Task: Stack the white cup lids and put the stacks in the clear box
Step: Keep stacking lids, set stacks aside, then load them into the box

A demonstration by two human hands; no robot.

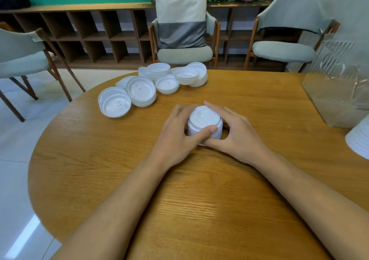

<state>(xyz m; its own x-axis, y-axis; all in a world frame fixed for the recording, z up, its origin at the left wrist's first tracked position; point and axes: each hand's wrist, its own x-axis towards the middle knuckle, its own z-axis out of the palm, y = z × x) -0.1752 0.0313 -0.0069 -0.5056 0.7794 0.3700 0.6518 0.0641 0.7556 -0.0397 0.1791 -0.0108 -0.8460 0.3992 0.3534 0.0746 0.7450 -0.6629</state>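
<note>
Short stack of white round plastic cup lids (204, 123) stands upright at centre of wooden table (119, 180), flat tops up. Loose white lids (139, 90), mostly hollow side up, some nested in low piles, crowd far left edge. Clear ribbed plastic box (337, 88) upright at right edge.

The table (199, 199) is wood with visible grain and a soft sheen. The cup lids (141, 92) look like thin white matt plastic. The clear box (339, 92) is ribbed, glossy plastic.

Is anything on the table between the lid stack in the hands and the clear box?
Nothing visible: only bare table lies between the lid stack and the clear box. The loose lids lie to the left.
</note>
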